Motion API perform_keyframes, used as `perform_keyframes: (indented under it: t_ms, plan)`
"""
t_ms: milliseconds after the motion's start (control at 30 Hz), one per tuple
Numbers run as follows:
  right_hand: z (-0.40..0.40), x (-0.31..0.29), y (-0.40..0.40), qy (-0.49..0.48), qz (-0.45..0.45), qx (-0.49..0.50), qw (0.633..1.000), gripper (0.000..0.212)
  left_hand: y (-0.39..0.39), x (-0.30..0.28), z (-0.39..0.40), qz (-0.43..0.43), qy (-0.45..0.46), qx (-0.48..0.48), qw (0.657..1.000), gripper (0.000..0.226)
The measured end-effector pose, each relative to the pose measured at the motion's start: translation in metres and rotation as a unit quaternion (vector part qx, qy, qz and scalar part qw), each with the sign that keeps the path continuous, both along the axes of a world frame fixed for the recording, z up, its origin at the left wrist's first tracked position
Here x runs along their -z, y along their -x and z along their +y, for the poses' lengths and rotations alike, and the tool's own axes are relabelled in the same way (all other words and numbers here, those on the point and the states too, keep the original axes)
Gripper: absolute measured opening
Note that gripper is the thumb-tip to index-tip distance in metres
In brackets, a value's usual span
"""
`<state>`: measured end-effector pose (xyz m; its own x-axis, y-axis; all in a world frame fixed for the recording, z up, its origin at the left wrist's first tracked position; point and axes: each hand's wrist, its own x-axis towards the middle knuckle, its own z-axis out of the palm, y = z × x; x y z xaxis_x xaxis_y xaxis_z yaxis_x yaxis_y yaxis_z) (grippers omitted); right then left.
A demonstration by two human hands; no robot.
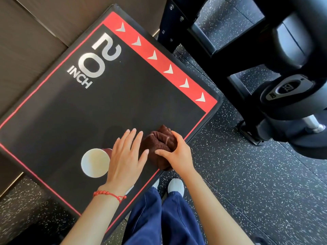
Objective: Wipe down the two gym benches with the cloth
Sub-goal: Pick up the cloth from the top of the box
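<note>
Centrally, a black padded surface [106, 106] with a red border and the marking "20 INCH" fills the frame's left and middle. Speckled rubber floor [247, 174] lies at right, with a dumbbell rack [221, 55] at upper right. Near the surface's lower right edge, the right hand [177, 152] holds a bunched brown cloth [159, 144] in a curled grip. The left hand [126, 156], fingers straight, lies flat beside the cloth. A cup [95, 162] stands just left of it.

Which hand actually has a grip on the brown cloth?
The right hand: its fingers curl over the bunched brown cloth. The left hand, wearing the red bead bracelet, lies with fingers straight beside the cup.
</note>
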<state>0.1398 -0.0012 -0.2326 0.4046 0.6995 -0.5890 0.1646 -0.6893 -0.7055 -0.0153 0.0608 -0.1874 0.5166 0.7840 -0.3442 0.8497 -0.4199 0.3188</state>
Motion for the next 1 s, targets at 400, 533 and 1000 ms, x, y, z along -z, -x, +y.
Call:
perform_keyframes:
  t_ms: [400, 533, 1000]
  plan:
    - [-0.030, 0.002, 0.013, 0.037, 0.011, 0.129, 0.991, 0.063, -0.001, 0.000, -0.007, 0.002, 0.000, 0.032, 1.000, 0.058]
    - [-0.035, 0.002, 0.014, 0.027, 0.012, 0.155, 0.987, 0.061, -0.002, -0.001, -0.008, 0.000, -0.003, 0.049, 0.999, 0.058]
    - [-0.075, -0.012, 0.006, -0.002, 0.019, 0.270, 0.963, 0.047, -0.027, -0.010, -0.016, -0.001, -0.015, 0.156, 0.988, 0.058]
